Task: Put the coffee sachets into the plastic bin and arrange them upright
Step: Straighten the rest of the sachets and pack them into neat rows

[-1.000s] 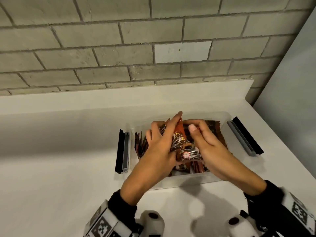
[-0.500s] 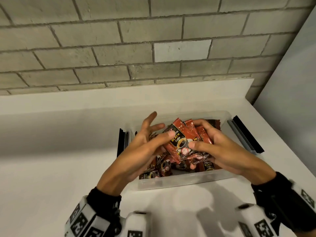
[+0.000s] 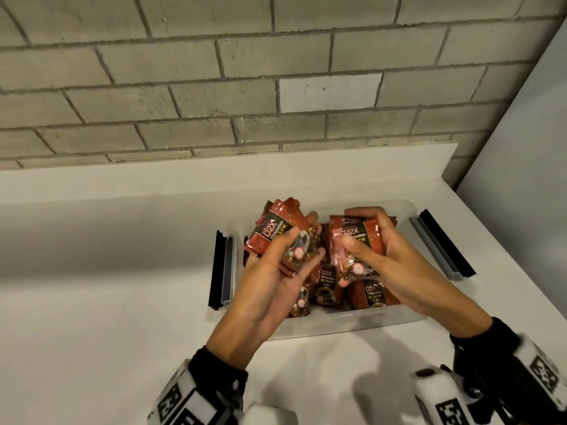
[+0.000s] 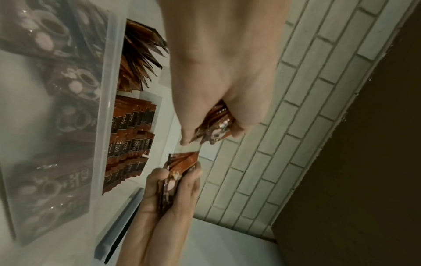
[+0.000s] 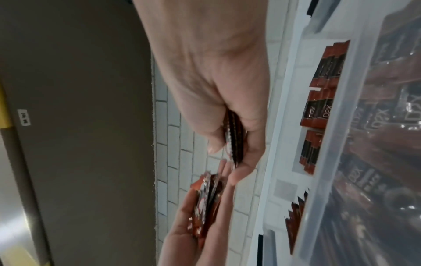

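Observation:
A clear plastic bin [image 3: 352, 325] stands on the white counter and holds several red-and-black coffee sachets [image 3: 326, 283], some upright and some leaning. My left hand [image 3: 302, 240] grips a fanned stack of sachets [image 3: 276, 228] above the bin's left half. My right hand [image 3: 356, 231] grips a second stack [image 3: 365, 240] above the right half. In the left wrist view the left hand's fingers [image 4: 239, 129] pinch its stack [image 4: 214, 129]. The right wrist view shows thumb and fingers [image 5: 252, 144] clamped on the other stack [image 5: 234, 140]. The two stacks are a little apart.
Black-and-grey latch flaps hang open at the bin's left [image 3: 221, 271] and right [image 3: 441, 243] ends. A grey brick wall [image 3: 276, 87] rises behind the counter's raised back edge. A grey panel [image 3: 521, 179] closes the right side. Bare white counter [image 3: 107, 302] spreads to the left.
The hands were pressed together on one bundle low in the bin. They have lifted and drawn apart, and each now holds its own stack of sachets.

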A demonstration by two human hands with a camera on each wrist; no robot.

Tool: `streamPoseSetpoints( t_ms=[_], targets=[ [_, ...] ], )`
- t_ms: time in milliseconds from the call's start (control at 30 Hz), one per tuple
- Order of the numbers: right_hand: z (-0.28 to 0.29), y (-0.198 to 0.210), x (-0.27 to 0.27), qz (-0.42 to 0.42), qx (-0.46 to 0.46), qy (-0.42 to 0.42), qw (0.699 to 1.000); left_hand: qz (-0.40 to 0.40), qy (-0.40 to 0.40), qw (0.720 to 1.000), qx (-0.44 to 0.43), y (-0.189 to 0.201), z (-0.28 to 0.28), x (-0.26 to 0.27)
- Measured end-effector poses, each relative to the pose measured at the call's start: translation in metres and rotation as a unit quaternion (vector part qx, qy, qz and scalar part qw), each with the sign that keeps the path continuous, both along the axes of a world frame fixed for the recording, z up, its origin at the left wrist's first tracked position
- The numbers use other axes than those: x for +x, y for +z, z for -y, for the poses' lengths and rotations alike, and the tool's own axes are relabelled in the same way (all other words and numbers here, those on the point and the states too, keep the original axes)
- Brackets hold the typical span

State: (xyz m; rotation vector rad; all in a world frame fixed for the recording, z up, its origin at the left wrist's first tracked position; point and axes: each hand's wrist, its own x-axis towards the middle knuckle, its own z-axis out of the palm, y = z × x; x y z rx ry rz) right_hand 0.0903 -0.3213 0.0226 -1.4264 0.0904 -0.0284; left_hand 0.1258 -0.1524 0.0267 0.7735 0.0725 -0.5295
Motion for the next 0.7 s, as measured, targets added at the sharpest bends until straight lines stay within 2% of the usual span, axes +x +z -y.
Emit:
streamPoseSetpoints(
  t_ms=[100,200,333,400,533,633,700],
  targets=[
    [0.008,0.004,0.002,0.009,0.051,-0.042,0.998,0.02,0.011,1.0,0.018,-0.003,-0.003,0.003],
    [0.009,0.012,0.001,-0.015,0.097,-0.018,0.995,0.028,0.003,0.997,0.07,-0.006,-0.002,0.003],
    [0.001,0.017,0.002,-0.052,0.039,0.034,0.997,0.051,-0.041,0.984,0.165,-0.009,0.001,0.001],
    [0.001,0.016,0.004,-0.07,0.027,0.044,0.996,0.053,-0.055,0.98,0.183,-0.008,0.0,0.001],
    [0.005,0.012,0.004,-0.103,0.015,0.061,0.993,0.065,-0.095,0.977,0.182,-0.005,-0.008,0.001],
    [0.009,0.009,0.003,-0.125,0.016,0.059,0.99,0.006,-0.095,0.988,0.125,-0.005,-0.014,0.004],
    [0.01,0.007,0.003,-0.135,0.014,0.061,0.989,0.007,-0.085,0.988,0.125,-0.005,-0.016,0.006]
  ],
)
